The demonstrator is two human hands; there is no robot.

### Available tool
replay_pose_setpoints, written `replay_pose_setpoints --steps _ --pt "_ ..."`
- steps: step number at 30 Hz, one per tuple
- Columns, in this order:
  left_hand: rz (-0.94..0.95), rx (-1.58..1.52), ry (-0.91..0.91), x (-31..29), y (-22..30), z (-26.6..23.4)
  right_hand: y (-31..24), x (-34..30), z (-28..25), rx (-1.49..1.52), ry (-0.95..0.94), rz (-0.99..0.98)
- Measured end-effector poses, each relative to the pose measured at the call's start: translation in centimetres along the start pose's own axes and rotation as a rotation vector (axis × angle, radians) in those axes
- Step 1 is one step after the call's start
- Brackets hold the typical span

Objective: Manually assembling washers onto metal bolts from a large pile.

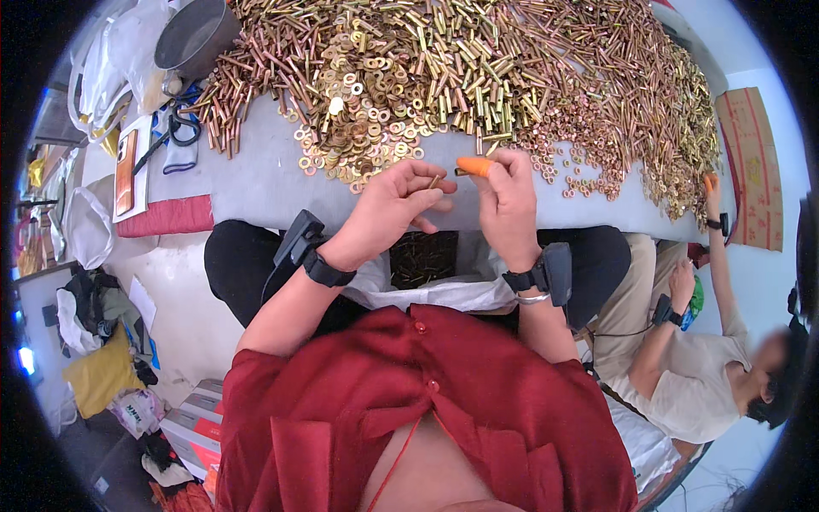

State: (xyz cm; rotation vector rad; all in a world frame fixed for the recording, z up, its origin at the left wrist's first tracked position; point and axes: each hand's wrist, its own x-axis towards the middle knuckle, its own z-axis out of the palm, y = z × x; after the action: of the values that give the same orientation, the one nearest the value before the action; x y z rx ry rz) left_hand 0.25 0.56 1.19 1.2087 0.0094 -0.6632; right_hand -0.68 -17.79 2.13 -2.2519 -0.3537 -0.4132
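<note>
My left hand (pixel 394 207) holds a small gold-coloured metal pin (pixel 434 182) between thumb and fingers; its exact kind is too small to tell. Close beside it, my right hand (pixel 508 205) pinches a short metal sleeve (pixel 461 171). An orange finger cot (pixel 474 165) covers one fingertip of that hand. The two pieces face each other with a narrow gap between. Just beyond my hands, flat washers (pixel 388 119) lie in a loose pile, with metal sleeves (pixel 473 94) heaped behind and small nuts (pixel 589 154) to the right.
In my lap a white sack (pixel 469 294) surrounds a dark opening with slender metal pieces (pixel 422 260). A grey bowl (pixel 198 38), scissors (pixel 182 128) and phone (pixel 126 171) are at left. A co-worker's hand (pixel 711 192) reaches the pile's right end, near a cardboard box (pixel 751 166).
</note>
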Motion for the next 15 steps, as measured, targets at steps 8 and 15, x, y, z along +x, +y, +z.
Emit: replay_pose_setpoints --steps 8,15 --pt "0.048 0.227 0.159 -0.9 -0.2 0.6 0.2 -0.6 0.2 -0.032 -0.012 -0.119" --pt "-0.069 0.381 0.148 -1.1 0.4 0.5 0.5 -0.4 0.4 -0.049 -0.041 -0.237"
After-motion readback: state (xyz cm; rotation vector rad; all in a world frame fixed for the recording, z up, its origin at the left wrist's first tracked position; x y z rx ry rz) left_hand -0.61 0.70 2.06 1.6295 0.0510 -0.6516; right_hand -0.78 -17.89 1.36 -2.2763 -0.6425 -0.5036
